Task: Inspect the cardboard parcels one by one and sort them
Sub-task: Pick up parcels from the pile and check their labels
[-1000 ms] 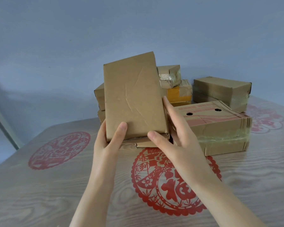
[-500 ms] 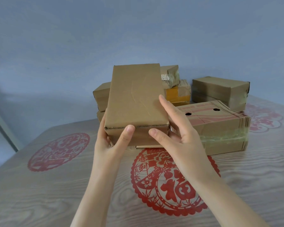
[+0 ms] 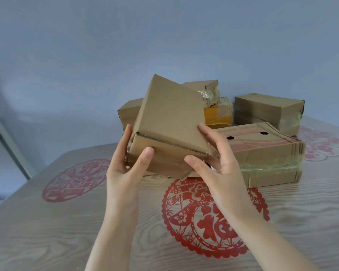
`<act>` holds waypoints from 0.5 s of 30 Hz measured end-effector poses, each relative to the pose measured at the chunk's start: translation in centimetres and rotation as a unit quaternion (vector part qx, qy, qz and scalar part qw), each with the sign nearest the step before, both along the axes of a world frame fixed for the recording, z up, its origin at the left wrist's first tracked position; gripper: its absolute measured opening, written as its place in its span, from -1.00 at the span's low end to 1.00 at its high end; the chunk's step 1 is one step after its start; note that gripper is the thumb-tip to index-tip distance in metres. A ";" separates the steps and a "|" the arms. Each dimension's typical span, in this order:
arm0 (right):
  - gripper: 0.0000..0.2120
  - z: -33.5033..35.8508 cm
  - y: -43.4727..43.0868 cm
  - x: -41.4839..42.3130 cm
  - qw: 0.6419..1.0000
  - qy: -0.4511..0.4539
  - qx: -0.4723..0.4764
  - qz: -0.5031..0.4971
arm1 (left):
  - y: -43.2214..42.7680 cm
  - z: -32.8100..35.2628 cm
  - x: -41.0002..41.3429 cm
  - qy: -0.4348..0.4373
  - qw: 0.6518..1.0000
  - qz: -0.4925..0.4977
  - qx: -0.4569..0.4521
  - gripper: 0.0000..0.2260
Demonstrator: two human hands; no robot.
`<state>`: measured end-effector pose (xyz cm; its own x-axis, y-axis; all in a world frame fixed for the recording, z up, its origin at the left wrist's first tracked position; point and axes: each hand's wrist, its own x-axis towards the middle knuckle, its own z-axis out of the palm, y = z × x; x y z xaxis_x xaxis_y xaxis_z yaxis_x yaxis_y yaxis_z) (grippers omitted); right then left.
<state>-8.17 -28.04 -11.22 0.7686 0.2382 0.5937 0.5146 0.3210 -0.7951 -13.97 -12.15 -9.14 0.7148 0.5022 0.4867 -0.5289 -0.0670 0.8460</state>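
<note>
I hold a plain brown cardboard parcel [image 3: 170,122] in the air above the table, tilted so its broad face slopes away and its narrow end faces me. My left hand [image 3: 129,165] grips its left side with the thumb on the near end. My right hand [image 3: 215,163] grips its right side, thumb on the near end, fingers behind. Behind it lie more parcels: a large one with red print and two holes [image 3: 262,153], a plain one at the far right [image 3: 268,112], one with yellow tape [image 3: 217,114], a small taped one [image 3: 205,89] and one partly hidden at the left [image 3: 128,112].
The wood-grain table [image 3: 47,231] bears red paper-cut prints, one under my hands [image 3: 213,222], one at the left [image 3: 74,178], one at the far right [image 3: 321,145]. A blue-grey wall stands behind. A pale frame [image 3: 8,141] shows past the table's left edge.
The parcel has tipped from upright, with its broad face towards me, to tilted back with its narrow end facing me, and has turned slightly. Both hands kept their hold.
</note>
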 end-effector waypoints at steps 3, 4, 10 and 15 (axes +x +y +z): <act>-0.40 -0.3 0.1 0.2 0.999 0.034 0.019 0.021 | -0.1 -0.3 0.2 -0.020 0.998 0.016 -0.048 -0.24; -0.38 -0.3 0.2 0.2 0.999 0.038 0.017 0.022 | -0.2 -0.4 0.2 -0.023 0.998 0.016 -0.052 -0.23; -0.40 -0.7 0.6 0.1 0.999 0.049 0.010 0.017 | -1.2 -0.8 0.6 0.014 1.000 0.003 -0.008 -0.42; -0.43 -0.1 0.4 -0.4 0.997 0.070 0.027 0.019 | -2.1 -0.3 0.3 0.016 0.999 0.009 0.041 -0.28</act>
